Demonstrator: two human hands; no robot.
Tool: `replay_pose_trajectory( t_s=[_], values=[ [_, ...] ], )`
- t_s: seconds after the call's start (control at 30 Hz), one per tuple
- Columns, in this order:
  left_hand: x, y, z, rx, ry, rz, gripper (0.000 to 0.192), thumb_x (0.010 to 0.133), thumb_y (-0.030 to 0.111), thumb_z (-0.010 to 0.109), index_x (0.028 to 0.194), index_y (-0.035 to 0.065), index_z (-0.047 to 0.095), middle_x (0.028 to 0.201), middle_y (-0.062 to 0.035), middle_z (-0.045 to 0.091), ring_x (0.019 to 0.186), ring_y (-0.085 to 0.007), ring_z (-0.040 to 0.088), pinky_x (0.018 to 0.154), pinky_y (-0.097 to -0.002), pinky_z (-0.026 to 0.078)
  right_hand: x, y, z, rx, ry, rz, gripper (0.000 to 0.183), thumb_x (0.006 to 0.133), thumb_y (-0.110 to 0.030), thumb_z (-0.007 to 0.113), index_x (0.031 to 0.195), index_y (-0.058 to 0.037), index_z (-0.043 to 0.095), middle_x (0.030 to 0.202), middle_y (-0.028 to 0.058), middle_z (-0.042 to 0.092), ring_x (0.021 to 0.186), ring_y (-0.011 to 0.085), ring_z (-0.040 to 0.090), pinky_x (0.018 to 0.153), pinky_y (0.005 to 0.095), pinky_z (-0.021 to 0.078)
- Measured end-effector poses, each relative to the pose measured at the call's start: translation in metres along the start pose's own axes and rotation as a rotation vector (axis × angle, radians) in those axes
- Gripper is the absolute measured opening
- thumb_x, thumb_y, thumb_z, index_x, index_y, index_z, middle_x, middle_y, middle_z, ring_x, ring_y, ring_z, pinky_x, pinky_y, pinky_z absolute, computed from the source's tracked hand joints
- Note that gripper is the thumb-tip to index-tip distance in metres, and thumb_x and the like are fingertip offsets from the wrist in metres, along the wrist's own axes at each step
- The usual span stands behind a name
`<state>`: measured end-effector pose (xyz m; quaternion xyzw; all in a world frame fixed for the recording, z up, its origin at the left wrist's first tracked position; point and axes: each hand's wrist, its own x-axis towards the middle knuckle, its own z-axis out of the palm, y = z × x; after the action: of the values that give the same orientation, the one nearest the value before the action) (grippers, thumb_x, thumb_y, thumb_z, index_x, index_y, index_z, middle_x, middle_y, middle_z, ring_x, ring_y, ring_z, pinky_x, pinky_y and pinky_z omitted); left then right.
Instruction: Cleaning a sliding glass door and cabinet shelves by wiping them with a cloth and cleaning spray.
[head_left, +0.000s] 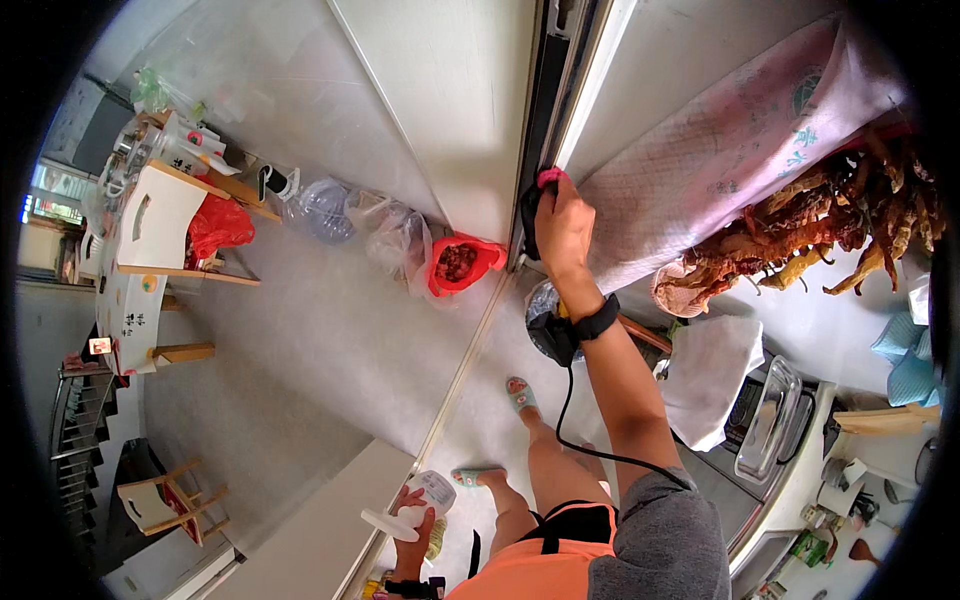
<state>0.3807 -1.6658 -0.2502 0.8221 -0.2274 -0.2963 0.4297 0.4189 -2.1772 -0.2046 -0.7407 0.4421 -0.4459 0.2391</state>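
Observation:
Low in the picture, my left hand (417, 517) is closed around a white pump bottle (437, 493) bearing a label. My right hand (564, 223) reaches up to the edge of the door frame (577, 97) and grips a bunched dark cloth (530, 217); a bit of pink material (550, 177) shows above the fingers. A black device (553, 337) with a cable sits at my right wrist, by a black wristband. Just right of that hand hangs a long pinkish woven sack (697, 150) with printing.
Dried peppers (840, 217) hang at the right above a counter holding a glass dish (769, 420). A floor track (472, 360) crosses below. Near the wall stand a red bag (465, 264), clear plastic bags (386, 225) and a large clear bottle (324, 211). White chairs (161, 217) are at the left.

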Motion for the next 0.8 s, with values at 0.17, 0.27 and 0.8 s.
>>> replay_pose_trajectory(
  t_s=[0.17,0.27,0.8],
  values=[
    [0.007,0.01,0.01,-0.046,-0.035,-0.041,0.02,0.077,0.003,0.064,0.093,0.0054,0.052,0.11,-0.012,0.057,0.123,-0.0327,0.038,0.103,-0.0459,0.027,-0.02,0.058,0.035,-0.147,-0.05,0.11,0.003,0.075,-0.001,0.052,0.077,0.0016,0.051,0.067,0.0258,0.057,0.067,0.043,0.058,0.056,0.0463,0.0471],
    [0.015,0.014,0.016,-0.06,-0.038,-0.056,0.019,0.079,-0.001,0.06,0.095,0.0047,0.052,0.108,-0.012,0.055,0.124,-0.0285,0.037,0.107,-0.0445,0.021,-0.045,0.105,0.074,-0.141,-0.021,0.091,0.004,0.074,-0.002,0.051,0.075,0.0012,0.053,0.066,0.0256,0.057,0.066,0.0436,0.058,0.057,0.0462,0.0482],
    [0.022,-0.061,0.049,-0.098,0.121,-0.233,0.022,0.07,0.0,0.064,0.087,0.0068,0.052,0.098,-0.0125,0.059,0.111,-0.0277,0.05,0.107,-0.0484,0.025,-0.158,0.319,0.195,-0.181,-0.435,0.363,0.011,0.076,-0.008,0.055,0.081,-0.0021,0.064,0.074,0.018,0.063,0.071,0.0321,0.061,0.065,0.0373,0.0473]
  ],
)
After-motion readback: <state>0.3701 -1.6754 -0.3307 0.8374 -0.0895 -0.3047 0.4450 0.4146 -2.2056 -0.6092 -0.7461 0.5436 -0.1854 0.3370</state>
